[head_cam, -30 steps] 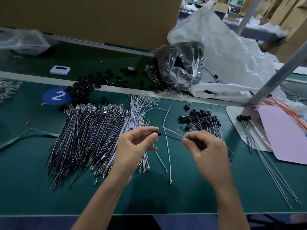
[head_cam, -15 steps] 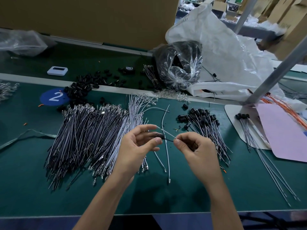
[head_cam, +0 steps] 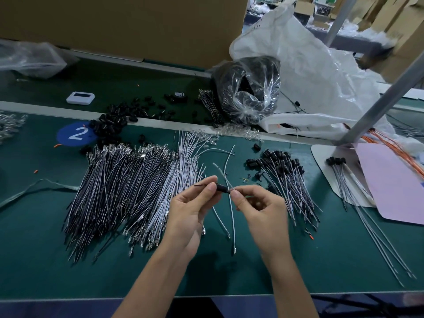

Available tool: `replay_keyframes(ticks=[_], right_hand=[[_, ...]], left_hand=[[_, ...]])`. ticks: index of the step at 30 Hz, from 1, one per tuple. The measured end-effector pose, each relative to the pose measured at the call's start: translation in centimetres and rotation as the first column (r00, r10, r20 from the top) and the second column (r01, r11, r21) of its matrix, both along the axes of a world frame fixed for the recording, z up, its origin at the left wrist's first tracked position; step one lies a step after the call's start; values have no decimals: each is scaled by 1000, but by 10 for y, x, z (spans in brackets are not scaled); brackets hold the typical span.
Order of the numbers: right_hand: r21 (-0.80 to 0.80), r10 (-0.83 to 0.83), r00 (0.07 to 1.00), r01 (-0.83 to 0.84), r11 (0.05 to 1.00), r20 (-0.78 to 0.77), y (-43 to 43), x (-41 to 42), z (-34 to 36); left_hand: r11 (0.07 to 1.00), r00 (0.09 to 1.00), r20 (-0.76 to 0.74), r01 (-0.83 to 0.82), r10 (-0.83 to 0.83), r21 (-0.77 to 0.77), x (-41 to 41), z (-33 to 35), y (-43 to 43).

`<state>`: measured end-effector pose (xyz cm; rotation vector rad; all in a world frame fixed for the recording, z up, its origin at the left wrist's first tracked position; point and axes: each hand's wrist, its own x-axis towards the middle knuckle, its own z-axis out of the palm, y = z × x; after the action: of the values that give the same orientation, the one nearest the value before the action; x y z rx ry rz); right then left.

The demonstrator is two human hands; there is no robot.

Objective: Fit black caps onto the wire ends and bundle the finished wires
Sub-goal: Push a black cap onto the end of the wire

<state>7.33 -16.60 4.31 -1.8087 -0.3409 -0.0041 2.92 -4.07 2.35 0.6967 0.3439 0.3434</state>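
My left hand pinches a small black cap between thumb and forefinger, with a thin black wire end sticking out to the left. My right hand pinches a pale grey wire right at the cap's other side. Both hands hover over the green table. A large pile of uncapped black and grey wires lies to the left. A heap of capped wires lies to the right. Loose black caps sit at the back left.
A clear bag of black caps and a big white plastic bag stand at the back. A few capped wires, a pink sheet and orange wires lie at right beside a metal post. A small white device sits back left.
My hands have come closer together, and the wire now meets the cap, with a black wire end poking out past my left fingers.
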Motion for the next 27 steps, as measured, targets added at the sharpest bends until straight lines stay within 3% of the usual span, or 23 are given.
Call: replay_keyframes(ticks=[6, 12, 27], right_hand=[[-78, -14, 1000, 16, 997, 21, -11, -1, -4], [-204, 34, 994, -12, 979, 104, -19, -2, 2], [-219, 51, 988, -18, 975, 146, -16, 0, 3]], left_hand=[[978, 993, 12, -117, 121, -171, 1, 2, 11], [975, 990, -6, -143, 144, -170, -1, 2, 19], [984, 992, 3, -124, 125, -126, -2, -1, 16]])
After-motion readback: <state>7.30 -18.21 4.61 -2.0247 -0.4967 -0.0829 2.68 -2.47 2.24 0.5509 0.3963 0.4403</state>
